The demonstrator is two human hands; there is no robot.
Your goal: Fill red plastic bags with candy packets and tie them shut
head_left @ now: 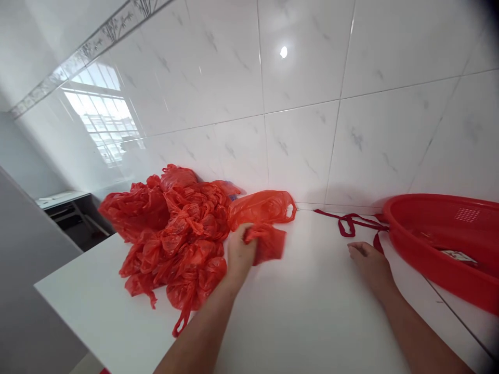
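Note:
A small folded red plastic bag [271, 243], slightly blurred, is gripped in my left hand [240, 249] above the white tabletop. Just behind it, a flattened red plastic bag [263, 205] lies against the wall, its handle hole toward the right. A big heap of crumpled and knotted red plastic bags [187, 223] spreads to the left of that hand. My right hand [372, 265] is over the table near the red basin, fingers loosely bent with a gap at the thumb. Nothing shows in it.
At the right stands a red plastic basin [440, 275] with a small printed item [460, 256] inside. Dark red ribbon [346, 223] trails from its left side along the wall. White tiled wall [300, 150] bounds the table's back; the table's left edge [70, 311] drops off.

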